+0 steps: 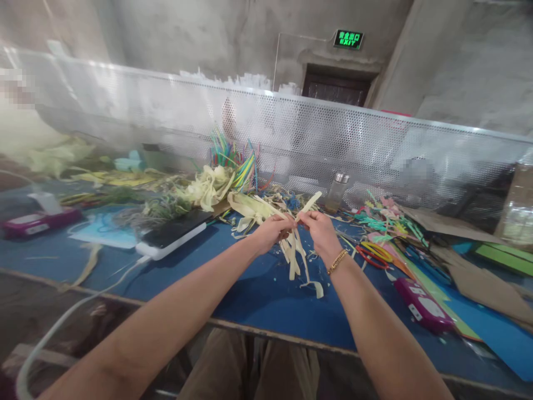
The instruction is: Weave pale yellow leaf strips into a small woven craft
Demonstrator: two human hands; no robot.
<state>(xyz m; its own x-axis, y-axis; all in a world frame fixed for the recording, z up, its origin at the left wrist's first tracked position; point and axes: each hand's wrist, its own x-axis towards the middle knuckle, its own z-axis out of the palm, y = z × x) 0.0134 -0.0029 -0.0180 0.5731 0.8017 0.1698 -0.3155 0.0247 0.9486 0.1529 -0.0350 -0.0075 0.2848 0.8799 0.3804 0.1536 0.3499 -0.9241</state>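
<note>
Over the middle of the blue table [250, 300], my two hands meet with their fingertips nearly touching. My left hand [272, 232] pinches pale strips that look like corn husk, its fingers closed. My right hand [320, 229] is also closed in a pinch on a corn husk strip [311, 201], whose wide end sticks up beyond the fingers. Below the hands, more narrow strips [292, 258] hang or lie on the table. Just behind my left hand rests a loose pile of husk [250, 208]. The exact grip points between the fingers are hidden.
A black-topped white device [172, 236] with a cable lies left. Right are yellow- and red-handled tools [376, 253], a purple case [423, 304] and coloured sheets [478, 316]. A lidded glass bottle [336, 191] and coloured stems [233, 155] stand before a perforated metal screen [353, 133].
</note>
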